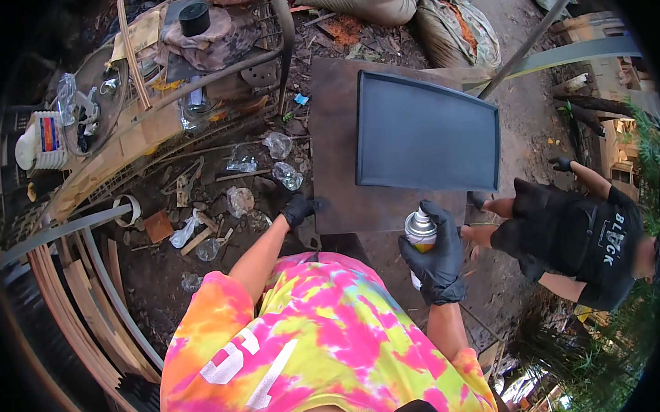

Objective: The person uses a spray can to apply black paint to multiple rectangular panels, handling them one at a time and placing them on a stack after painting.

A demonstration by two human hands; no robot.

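Note:
A spray can [421, 228] with a light-coloured domed top is in my black-gloved right hand [437, 256], fingers wrapped round its body. The can is held just off the near edge of a brown tabletop [345, 214]. At that tabletop's left edge, my black-gloved left hand [299, 209] has its fingers closed against the rim. A dark blue-grey rectangular tray [428, 132] with a raised rim lies on the far right part of the tabletop, away from both hands. Part of the can is hidden by my glove.
Another person [567, 232] in dark clothes and black gloves stands at the right. Left, a metal rack [228, 70] bears a black round lid and cloth. Crumpled clear plastic [240, 201] and wood scraps litter the ground. Filled sacks [369, 2] lie beyond; long strips [72, 298] lie lower left.

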